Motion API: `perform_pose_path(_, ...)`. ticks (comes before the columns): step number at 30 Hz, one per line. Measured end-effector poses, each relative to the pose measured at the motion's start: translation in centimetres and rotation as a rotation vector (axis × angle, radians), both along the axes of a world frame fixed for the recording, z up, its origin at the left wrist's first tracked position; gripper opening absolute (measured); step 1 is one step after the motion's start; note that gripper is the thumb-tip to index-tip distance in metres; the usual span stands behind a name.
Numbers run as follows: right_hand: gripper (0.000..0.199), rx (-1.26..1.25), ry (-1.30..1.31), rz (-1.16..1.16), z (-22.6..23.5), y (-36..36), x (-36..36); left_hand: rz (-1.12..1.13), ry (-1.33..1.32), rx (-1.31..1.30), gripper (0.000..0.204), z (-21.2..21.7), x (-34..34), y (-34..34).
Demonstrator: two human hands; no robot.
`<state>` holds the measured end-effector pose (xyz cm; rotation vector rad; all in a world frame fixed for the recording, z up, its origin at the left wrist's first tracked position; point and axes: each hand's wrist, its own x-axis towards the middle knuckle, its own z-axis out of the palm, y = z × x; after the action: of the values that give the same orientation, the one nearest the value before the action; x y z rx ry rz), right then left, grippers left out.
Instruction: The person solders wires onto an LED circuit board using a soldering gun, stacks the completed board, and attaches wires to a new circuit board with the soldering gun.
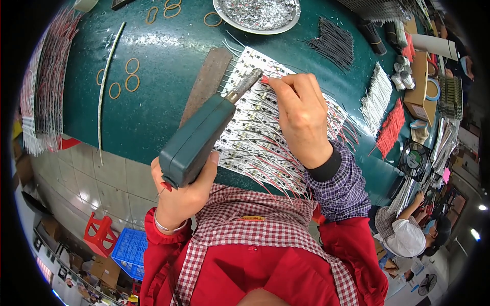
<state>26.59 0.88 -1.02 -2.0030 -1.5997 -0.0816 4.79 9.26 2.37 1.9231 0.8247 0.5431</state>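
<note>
My left hand (185,200) is wrapped round the handle of a dark green soldering gun (200,138). Its metal tip points up and to the right, over a white panel of small circuit boards (236,133) on the bench. Close beside the tip, my right hand (304,113) pinches a short red wire (265,80) between thumb and forefinger. Whether tip and wire touch cannot be made out. Many white and red wires (260,166) stick out across the panel's lower and right parts. A flat brownish bar (206,81) lies along the panel's left side, partly behind the gun.
A metal bowl (256,31) of silvery scraps stands at the far edge. Bundles of black wires (333,43), white wires (376,92) and red wires (392,125) lie to the right, near a small fan (413,159). Leftward are rubber bands (132,82) and a thin strip (105,84).
</note>
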Motion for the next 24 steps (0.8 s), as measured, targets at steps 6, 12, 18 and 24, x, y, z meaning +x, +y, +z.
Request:
perform_pose_path(6, 0.025, 0.007, -0.007, 0.004, 0.0, 0.1, 0.0, 0.020, -0.004, -0.011, 0.027, -0.3, -1.4, -0.5)
perform_pose_path(12, 0.028, 0.021, -0.018, 0.011, 0.1, -0.2, 0.1, 0.073, 0.098, -0.032, 0.015, 0.4, -1.1, -0.9)
perform_pose_path(18, 0.032, 0.109, 0.039, 0.051, 0.7, -0.6, -0.6, 0.176, 0.060, -0.148, 0.016, 0.7, -1.7, -1.1)
perform_pose_path(24, 0.030, 0.034, 0.060, 0.047, 0.1, -0.7, -0.9, 0.064, 0.004, 0.001, 0.012, 0.2, -1.6, -0.8)
